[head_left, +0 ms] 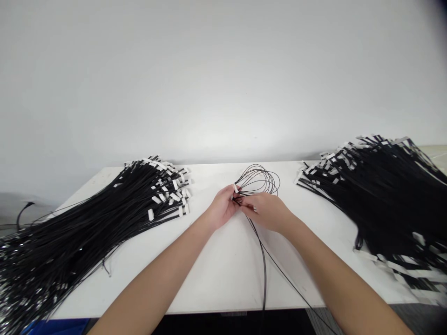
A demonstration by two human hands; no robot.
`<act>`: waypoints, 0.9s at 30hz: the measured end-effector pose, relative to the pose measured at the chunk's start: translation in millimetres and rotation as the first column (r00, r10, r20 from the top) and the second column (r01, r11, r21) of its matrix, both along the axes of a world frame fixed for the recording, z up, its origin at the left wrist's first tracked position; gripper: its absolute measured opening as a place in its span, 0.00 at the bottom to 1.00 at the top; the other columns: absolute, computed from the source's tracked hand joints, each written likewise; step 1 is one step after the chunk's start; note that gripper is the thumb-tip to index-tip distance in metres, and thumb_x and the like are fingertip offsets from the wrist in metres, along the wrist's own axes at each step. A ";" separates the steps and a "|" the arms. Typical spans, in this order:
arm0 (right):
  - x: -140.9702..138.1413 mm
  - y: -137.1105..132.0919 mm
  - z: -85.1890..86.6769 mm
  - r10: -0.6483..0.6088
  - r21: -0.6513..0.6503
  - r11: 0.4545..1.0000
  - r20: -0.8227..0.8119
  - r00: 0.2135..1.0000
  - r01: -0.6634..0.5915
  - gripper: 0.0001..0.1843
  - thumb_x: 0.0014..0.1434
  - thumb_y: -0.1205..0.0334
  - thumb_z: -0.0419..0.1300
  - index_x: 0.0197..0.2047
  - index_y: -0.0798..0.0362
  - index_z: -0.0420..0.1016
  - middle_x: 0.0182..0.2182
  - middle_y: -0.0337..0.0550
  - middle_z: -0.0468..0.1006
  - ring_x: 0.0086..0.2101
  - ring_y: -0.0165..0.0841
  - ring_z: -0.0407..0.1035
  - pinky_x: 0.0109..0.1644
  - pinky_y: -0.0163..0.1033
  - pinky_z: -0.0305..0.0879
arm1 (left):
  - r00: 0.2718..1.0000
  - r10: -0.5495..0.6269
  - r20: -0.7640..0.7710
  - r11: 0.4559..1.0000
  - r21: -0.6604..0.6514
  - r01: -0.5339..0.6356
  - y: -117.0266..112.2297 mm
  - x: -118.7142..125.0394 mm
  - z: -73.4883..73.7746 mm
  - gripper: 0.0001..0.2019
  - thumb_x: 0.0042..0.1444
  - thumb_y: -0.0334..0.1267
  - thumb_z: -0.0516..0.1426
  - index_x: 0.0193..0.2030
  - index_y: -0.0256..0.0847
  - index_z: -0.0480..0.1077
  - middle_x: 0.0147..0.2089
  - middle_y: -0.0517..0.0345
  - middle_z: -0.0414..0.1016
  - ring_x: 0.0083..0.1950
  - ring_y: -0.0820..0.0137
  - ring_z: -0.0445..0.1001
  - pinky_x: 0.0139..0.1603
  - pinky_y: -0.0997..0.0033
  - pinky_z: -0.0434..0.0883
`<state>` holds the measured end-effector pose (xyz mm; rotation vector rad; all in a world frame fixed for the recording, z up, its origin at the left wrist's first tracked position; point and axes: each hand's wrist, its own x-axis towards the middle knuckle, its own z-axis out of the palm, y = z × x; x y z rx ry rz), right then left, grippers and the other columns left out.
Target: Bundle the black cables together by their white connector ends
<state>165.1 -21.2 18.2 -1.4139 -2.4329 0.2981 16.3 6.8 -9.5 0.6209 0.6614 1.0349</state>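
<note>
In the middle of the white table, both hands work close together on one black wire harness (262,173). My left hand (225,204) is closed around its end, and a small white connector (236,188) shows at the fingertips. My right hand (263,209) pinches the wires just to the right, its fingertips almost meeting those of the left. Thin wire loops fan out behind the hands. Loose black wires (262,260) run from under the right hand toward me and over the front edge. The exact grip points are partly hidden by the fingers.
A large pile of black wires (101,214) with white connectors lies on the left. Another pile of black wires (391,195) with white connectors covers the right side. The white table (213,284) backs onto a pale wall (223,83). Something blue (59,327) shows below the front left.
</note>
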 end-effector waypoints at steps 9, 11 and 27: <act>-0.1 0.9 1.1 -0.095 -0.184 0.981 -0.215 0.972 0.055 0.14 0.59 0.58 0.46 0.25 0.52 0.63 0.19 0.36 0.66 0.20 0.25 0.56 0.21 0.31 0.45 | 1.000 0.007 -0.001 1.000 -0.009 -0.007 0.7 -0.4 -2.3 0.08 0.49 0.39 0.57 0.31 0.35 0.66 0.25 0.60 0.60 0.28 0.76 0.64 0.34 0.74 0.67; 0.8 2.7 1.2 -0.178 -0.350 0.936 -0.366 0.913 0.042 0.12 0.58 0.55 0.47 0.29 0.52 0.65 0.19 0.35 0.65 0.18 0.24 0.53 0.19 0.31 0.46 | 1.000 0.010 -0.007 1.000 -0.013 -0.010 0.4 -0.2 -1.8 0.07 0.50 0.38 0.56 0.31 0.35 0.66 0.26 0.60 0.60 0.28 0.77 0.64 0.34 0.74 0.67; 38.5 19.2 36.6 -0.431 -0.420 0.901 -0.896 -0.104 -0.113 0.12 0.47 0.57 0.60 0.36 0.50 0.67 0.24 0.32 0.61 0.19 0.21 0.54 0.22 0.30 0.55 | 0.999 0.030 0.018 0.996 -0.084 -0.028 0.1 0.8 -0.3 0.08 0.51 0.39 0.56 0.30 0.35 0.66 0.23 0.59 0.60 0.26 0.74 0.67 0.47 0.60 0.69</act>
